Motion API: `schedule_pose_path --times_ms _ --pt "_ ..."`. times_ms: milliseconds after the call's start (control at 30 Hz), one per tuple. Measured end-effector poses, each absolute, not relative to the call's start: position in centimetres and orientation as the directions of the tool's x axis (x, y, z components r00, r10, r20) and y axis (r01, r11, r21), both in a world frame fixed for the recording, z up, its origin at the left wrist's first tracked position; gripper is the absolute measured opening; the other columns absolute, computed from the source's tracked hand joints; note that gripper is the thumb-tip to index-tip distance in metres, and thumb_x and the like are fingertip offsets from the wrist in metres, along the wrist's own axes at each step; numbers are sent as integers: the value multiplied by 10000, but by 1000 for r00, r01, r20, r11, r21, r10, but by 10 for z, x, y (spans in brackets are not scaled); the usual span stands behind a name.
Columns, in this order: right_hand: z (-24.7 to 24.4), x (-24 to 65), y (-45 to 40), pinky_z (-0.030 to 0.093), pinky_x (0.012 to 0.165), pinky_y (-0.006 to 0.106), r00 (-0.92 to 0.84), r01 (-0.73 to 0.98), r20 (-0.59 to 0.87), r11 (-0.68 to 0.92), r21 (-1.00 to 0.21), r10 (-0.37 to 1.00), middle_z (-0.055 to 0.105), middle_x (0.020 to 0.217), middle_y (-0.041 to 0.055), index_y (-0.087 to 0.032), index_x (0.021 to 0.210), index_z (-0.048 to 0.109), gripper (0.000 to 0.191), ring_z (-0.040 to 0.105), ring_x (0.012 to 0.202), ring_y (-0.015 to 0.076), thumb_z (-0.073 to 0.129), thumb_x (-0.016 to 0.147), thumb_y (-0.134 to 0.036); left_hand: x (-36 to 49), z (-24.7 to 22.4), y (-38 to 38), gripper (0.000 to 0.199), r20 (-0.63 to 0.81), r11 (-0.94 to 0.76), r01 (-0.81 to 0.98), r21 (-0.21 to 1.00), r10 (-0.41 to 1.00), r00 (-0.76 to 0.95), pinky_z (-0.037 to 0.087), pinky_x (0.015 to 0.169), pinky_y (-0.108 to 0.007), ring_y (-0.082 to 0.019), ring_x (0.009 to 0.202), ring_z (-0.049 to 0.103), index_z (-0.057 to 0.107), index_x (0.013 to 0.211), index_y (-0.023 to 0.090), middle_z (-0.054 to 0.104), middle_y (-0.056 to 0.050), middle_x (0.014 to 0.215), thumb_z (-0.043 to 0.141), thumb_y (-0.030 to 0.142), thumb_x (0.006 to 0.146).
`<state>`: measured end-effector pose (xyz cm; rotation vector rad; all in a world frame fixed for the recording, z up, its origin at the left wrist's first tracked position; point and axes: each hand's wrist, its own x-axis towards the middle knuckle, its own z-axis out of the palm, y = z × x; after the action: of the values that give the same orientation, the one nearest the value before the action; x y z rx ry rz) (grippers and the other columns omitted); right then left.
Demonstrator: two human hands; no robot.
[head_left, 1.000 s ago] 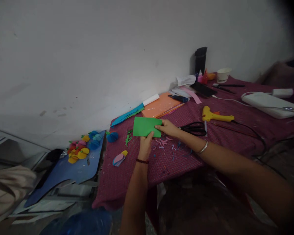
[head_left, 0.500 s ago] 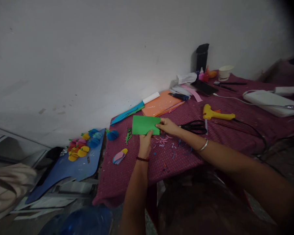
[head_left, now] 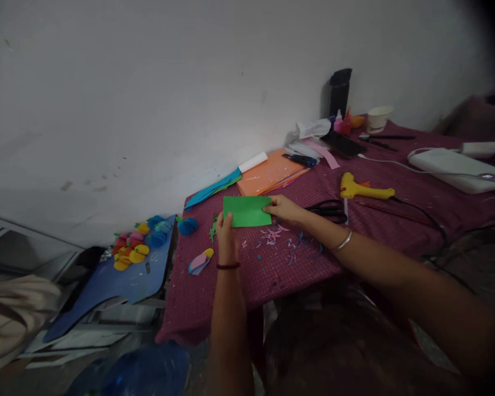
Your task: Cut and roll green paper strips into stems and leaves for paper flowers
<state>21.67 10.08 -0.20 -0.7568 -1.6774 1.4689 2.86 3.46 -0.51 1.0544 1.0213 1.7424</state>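
A green paper rectangle (head_left: pixel 247 211) is held up over the red checked cloth. My left hand (head_left: pixel 226 234) pinches its lower left corner, thumb on the near face. At the right edge, my right hand (head_left: pixel 284 210) grips the sheet between thumb and fingers. Black-handled scissors (head_left: pixel 328 210) lie just beyond my right wrist, partly hidden by it. Small pink and blue paper scraps (head_left: pixel 272 235) are scattered below the sheet, and green scraps (head_left: pixel 213 230) lie left of it. A little pile of cut paper ovals (head_left: pixel 199 263) rests nearer the table's left edge.
Orange sheets (head_left: pixel 268 173) and blue strips (head_left: pixel 212 188) lie along the wall. A yellow glue gun (head_left: pixel 365 188), a phone (head_left: pixel 343 144) and a white power strip (head_left: pixel 457 169) with cables are on the right. Colourful paper shapes (head_left: pixel 136 245) sit on a blue board (head_left: pixel 136 283) at left.
My left hand has moved left along the bottom of the green sheet to its lower left corner. The sheet now sits more level; my right hand keeps its grip.
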Motion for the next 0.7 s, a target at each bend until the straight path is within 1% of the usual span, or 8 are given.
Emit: schedule_pose_path --times_ms 67,133,233,300,467,567,633,700 --pt "-3 221 104 347 426 198 -579 -45 129 127 -991 805 489 466 -55 -161 596 528 136 438 412 71 588 665 -261 10 2 32 240 218 -288 -240 927 935 -280 443 584 -175 -64 607 567 655 838 178 654 38 737 739 346 688" --pt "-4 225 107 351 429 189 -616 -45 105 98 -994 780 500 475 -58 -160 601 537 116 437 417 64 603 650 -242 -1 5 31 257 174 -220 -217 951 962 -213 440 565 -182 -66 560 561 671 806 161 655 38 688 782 313 631" --pt "-6 227 111 379 463 184 -614 -93 103 58 -994 783 558 532 -50 -161 649 567 97 466 463 67 631 647 -234 -2 3 30 327 127 -142 -163 976 987 -97 481 618 -226 -99 595 608 694 868 153 703 8 745 806 308 604" --pt "-7 227 112 415 504 192 -602 -142 101 18 -990 792 604 596 -40 -156 709 597 127 497 500 72 663 647 -244 3 0 30 364 118 -125 -154 980 991 -56 498 646 -250 -120 632 633 698 917 152 724 -10 794 806 317 611" --pt "-3 231 110 492 620 231 -675 -217 103 -64 -974 731 666 716 -12 -157 812 626 272 587 621 105 759 620 -296 11 -1 29 379 82 -82 -207 975 997 -11 493 615 -225 -108 629 626 697 938 165 723 -4 796 814 307 607" --pt "5 235 106 498 653 237 -678 -252 130 -63 -966 724 678 749 -3 -169 829 639 276 604 672 113 777 619 -281 11 3 25 344 84 -82 -221 972 996 -1 428 497 -181 -67 514 545 700 885 173 686 21 711 821 300 590" --pt "11 238 101 462 591 208 -649 -266 164 -20 -964 743 662 714 -16 -167 834 653 247 575 620 92 766 632 -254 10 7 22 300 119 -121 -221 968 993 -21 347 409 -165 -46 433 464 703 849 180 636 40 632 811 296 595" --pt "17 240 97 408 526 188 -625 -270 199 31 -962 755 643 684 -27 -159 836 667 210 532 561 70 739 654 -235 9 10 19 230 158 -163 -223 961 987 -38 286 362 -163 -42 395 415 708 803 182 577 46 559 786 299 621"
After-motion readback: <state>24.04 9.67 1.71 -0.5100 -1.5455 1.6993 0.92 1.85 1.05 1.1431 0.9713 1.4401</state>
